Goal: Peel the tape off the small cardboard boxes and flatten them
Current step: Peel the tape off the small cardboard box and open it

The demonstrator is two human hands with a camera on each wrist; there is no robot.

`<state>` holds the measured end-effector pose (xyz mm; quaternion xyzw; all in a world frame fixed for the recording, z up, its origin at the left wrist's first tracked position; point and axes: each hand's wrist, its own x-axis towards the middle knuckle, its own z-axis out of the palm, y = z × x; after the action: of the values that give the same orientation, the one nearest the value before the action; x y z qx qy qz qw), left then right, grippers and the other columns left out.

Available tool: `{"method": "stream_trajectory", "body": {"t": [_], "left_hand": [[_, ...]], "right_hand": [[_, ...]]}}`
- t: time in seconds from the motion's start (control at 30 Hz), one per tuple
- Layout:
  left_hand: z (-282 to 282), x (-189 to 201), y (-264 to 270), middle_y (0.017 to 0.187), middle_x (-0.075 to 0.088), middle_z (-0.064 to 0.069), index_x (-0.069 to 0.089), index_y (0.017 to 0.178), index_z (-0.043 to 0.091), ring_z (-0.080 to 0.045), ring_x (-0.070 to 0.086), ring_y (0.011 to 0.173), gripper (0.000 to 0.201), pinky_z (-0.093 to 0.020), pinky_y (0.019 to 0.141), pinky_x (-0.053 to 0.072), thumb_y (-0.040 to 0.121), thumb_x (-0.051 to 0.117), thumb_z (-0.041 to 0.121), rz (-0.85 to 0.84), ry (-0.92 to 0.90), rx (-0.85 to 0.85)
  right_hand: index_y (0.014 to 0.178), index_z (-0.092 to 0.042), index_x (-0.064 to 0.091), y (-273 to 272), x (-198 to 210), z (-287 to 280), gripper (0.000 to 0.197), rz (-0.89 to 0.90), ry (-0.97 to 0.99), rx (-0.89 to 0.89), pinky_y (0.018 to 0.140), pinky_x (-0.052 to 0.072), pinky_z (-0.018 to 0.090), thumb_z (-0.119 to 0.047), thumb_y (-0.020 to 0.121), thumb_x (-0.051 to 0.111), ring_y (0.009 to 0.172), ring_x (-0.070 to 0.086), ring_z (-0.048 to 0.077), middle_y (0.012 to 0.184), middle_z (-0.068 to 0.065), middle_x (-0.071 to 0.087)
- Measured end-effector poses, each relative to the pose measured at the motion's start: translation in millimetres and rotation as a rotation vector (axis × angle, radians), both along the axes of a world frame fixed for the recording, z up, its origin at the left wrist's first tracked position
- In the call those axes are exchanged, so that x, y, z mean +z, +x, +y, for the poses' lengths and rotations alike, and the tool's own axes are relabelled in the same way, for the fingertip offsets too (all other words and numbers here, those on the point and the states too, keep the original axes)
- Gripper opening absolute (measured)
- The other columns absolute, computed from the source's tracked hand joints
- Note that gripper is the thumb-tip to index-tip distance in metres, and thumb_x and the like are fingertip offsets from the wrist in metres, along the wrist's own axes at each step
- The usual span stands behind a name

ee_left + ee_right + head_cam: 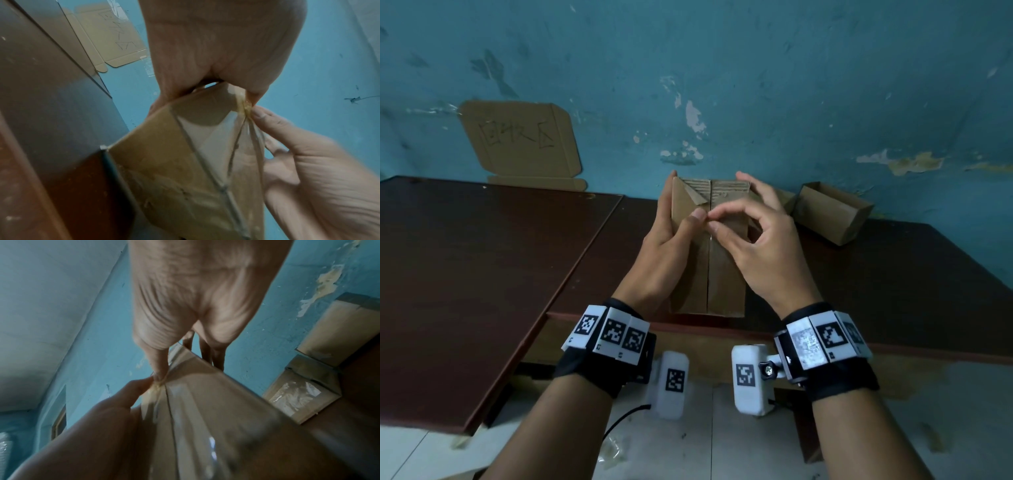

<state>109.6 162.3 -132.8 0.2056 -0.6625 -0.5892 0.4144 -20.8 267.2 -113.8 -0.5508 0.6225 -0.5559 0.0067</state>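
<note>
A small brown cardboard box (722, 274) stands tilted on the near edge of the table, its taped seam facing me. My left hand (678, 219) grips the box's left side, with the thumb lying on the top face beside the seam. My right hand (711, 223) pinches the lifted end of the clear tape (242, 138) between thumb and forefinger, while its other fingers reach behind the box's far edge. In the left wrist view the tape rises off the box (164, 162) like a tent. The right wrist view shows the pinch at the crumpled tape end (154, 386).
An open-topped cardboard box (832, 212) lies at the back right against the blue wall, with a taped box (298, 395) beside it. A flattened cardboard sheet with writing (520, 140) leans on the wall at the back left. The dark brown table (482, 274) spreads to the left.
</note>
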Motion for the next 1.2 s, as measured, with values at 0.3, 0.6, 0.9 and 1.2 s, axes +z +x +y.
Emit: {"method": "stream_trajectory", "body": {"t": [0.3,0.6,0.9,1.2], "left_hand": [[13,14,1,0.157,0.057,0.014,0.038,0.162,0.047,-0.01,0.059,0.143,0.074,-0.047,0.117,0.051,0.097,0.059,0.074,0.042,0.115,0.0],[24,27,5,0.135,0.074,0.01,0.044,0.157,0.036,-0.007,0.075,0.118,0.049,-0.028,0.092,0.064,0.11,0.053,0.046,0.026,0.148,-0.056],[19,32,12,0.122,0.078,0.007,0.05,0.152,0.037,-0.01,0.078,0.107,0.039,-0.023,0.078,0.063,0.114,0.05,0.03,-0.04,0.166,-0.085],[16,26,9,0.124,0.076,0.006,0.042,0.159,0.031,-0.011,0.077,0.11,0.045,-0.025,0.085,0.064,0.115,0.048,0.021,-0.045,0.108,-0.09]], "right_hand": [[0.166,-0.031,0.043,5,-6,-16,0.09,-0.298,-0.041,0.015,0.127,0.044,0.049,-0.068,0.091,0.077,0.152,0.052,0.012,0.162,-0.005,0.057],[0.173,-0.034,0.027,6,-1,-10,0.074,-0.505,0.071,0.185,0.127,0.045,0.047,-0.033,0.11,0.065,0.143,0.062,0.008,0.154,-0.009,0.066],[0.159,-0.026,0.046,8,4,-4,0.051,-0.566,0.126,0.249,0.105,0.059,0.041,-0.014,0.11,0.055,0.114,0.077,0.009,0.117,-0.013,0.081],[0.154,-0.029,0.054,12,6,-1,0.049,-0.529,0.107,0.25,0.116,0.052,0.044,-0.043,0.107,0.059,0.131,0.07,0.01,0.139,-0.008,0.074]]}}
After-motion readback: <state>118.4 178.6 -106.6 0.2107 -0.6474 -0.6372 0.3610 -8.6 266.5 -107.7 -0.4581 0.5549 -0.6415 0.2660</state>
